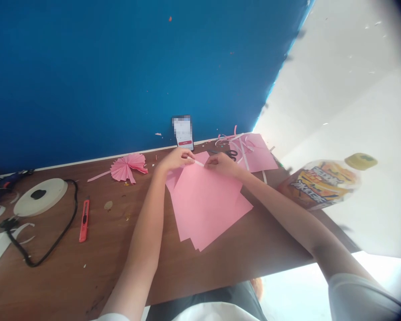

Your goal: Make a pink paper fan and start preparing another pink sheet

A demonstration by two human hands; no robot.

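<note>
Several pink sheets of paper (207,205) lie overlapping at uneven angles on the brown table. At the far edge of the top sheet runs a narrow whitish strip (198,162), a folded edge or a separate piece; I cannot tell which. My left hand (178,159) pinches the paper at the strip's left end, fingers curled. At the other end my right hand (223,165) is closed on the same edge, with its fingertips bent down. Just behind the right hand lie dark-handled scissors (232,154), partly hidden.
A pink pleated paper fan (128,168) and a red box cutter (84,221) lie to the left, near a white disc (42,197) and black cable (74,209). A phone (184,132) leans on the blue wall. Paper strips (243,147) and a bottle (324,183) are at right.
</note>
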